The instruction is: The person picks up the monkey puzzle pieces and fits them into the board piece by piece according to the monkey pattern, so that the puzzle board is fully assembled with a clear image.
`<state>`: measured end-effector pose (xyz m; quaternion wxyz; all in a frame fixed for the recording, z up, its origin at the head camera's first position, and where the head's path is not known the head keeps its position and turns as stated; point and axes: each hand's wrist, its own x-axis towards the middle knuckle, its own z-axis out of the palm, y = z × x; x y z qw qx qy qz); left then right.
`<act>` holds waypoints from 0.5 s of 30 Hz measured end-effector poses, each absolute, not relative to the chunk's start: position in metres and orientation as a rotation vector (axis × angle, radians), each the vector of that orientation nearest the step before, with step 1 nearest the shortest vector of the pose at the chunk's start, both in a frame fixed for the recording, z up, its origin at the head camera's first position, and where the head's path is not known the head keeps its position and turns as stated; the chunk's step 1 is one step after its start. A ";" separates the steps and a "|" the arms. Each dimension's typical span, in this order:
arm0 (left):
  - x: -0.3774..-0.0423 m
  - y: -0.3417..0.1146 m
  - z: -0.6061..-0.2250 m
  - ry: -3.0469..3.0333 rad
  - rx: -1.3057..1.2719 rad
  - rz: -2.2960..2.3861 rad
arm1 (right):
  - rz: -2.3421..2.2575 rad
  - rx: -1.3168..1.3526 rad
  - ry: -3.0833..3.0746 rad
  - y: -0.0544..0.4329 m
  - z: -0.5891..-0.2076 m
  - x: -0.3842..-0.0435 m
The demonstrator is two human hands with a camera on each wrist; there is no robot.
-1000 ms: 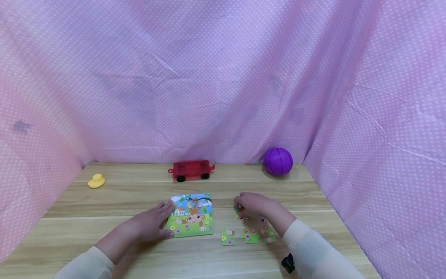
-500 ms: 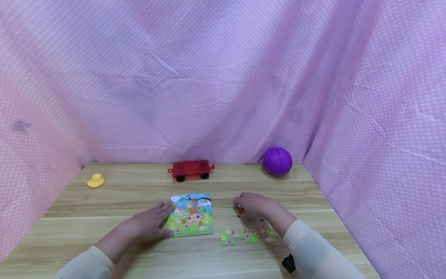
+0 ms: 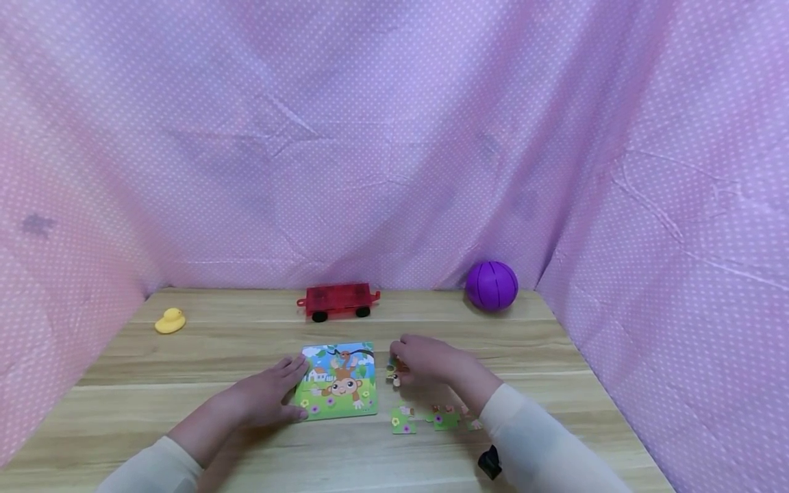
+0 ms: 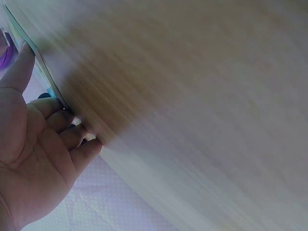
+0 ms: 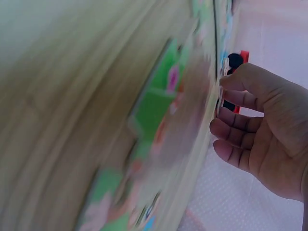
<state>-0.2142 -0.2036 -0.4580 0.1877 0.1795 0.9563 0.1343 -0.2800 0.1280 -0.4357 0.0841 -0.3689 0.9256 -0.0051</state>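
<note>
A square monkey puzzle board (image 3: 342, 394) lies in the middle of the table. My left hand (image 3: 265, 394) rests at its left side, thumb at the near corner and fingers along the left edge, as the left wrist view shows at the board's rim (image 4: 48, 72). My right hand (image 3: 428, 359) is right of the board and pinches a puzzle piece (image 3: 394, 375) between thumb and fingers; the fingers partly cover it. In front of that hand lie loose puzzle pieces (image 3: 403, 420), including a green flowered puzzle piece (image 3: 446, 419); the right forearm hides some.
Behind the board stands a red toy wagon (image 3: 339, 299). A purple ball (image 3: 491, 285) sits at the back right, a yellow toy duck (image 3: 170, 320) at the back left. Pink dotted cloth (image 3: 394, 171) encloses the wooden table (image 3: 246, 329).
My right hand has moved left toward the board, carrying a puzzle piece from among the loose ones. My left hand and the board stay where they were.
</note>
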 end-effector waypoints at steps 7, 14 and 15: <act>-0.213 -0.203 -0.457 2.691 0.499 0.369 | 0.033 -1.252 2.739 0.090 -0.435 -0.283; -0.212 -0.202 -0.455 2.704 0.524 0.389 | 0.000 -1.204 2.694 0.055 -0.437 -0.282; -0.212 -0.202 -0.455 2.708 0.530 0.388 | -0.005 -1.192 2.686 0.051 -0.438 -0.282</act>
